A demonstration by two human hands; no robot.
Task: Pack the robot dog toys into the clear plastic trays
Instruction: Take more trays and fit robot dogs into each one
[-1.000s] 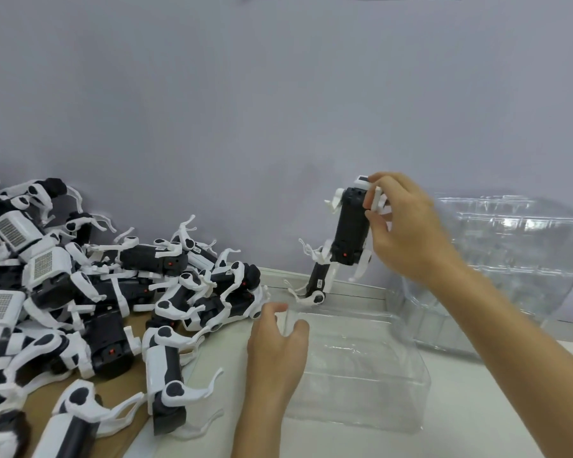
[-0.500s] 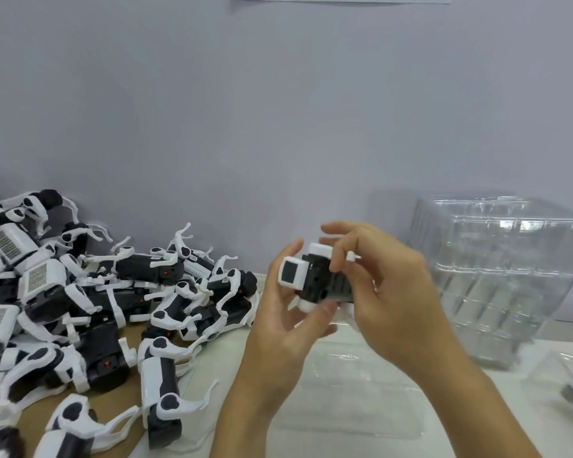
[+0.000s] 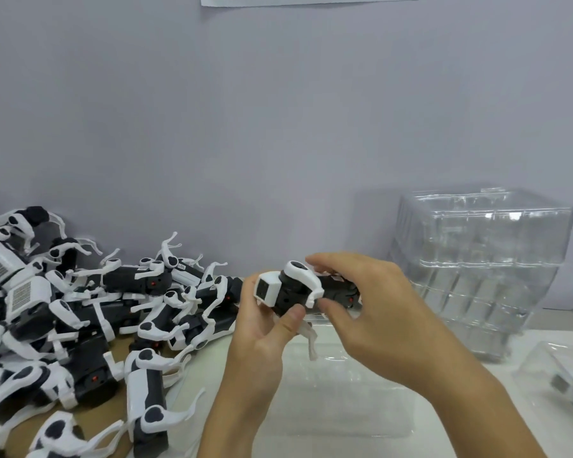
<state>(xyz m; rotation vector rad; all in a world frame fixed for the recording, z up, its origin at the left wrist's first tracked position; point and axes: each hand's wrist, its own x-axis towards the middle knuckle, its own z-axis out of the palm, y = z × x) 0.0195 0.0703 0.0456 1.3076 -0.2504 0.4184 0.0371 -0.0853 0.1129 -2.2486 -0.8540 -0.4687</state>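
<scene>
I hold one black-and-white robot dog toy (image 3: pixel 295 290) level in both hands above a clear plastic tray (image 3: pixel 354 398) lying on the white table. My left hand (image 3: pixel 262 328) grips the toy's head end from below, thumb on its side. My right hand (image 3: pixel 368 312) grips the body from above and the right, covering its rear. One white leg hangs down under the toy. A heap of robot dog toys (image 3: pixel 80 312) fills the left side.
A tall stack of clear trays (image 3: pixel 477 276) stands at the right against the grey wall. Another clear tray with a dark item in it (image 3: pixel 563 381) sits at the right edge. Brown cardboard (image 3: pixel 119 411) lies under the heap.
The toy went from hanging upright in my right hand to lying level in both hands. My left hand left the tray and took the toy's head end.
</scene>
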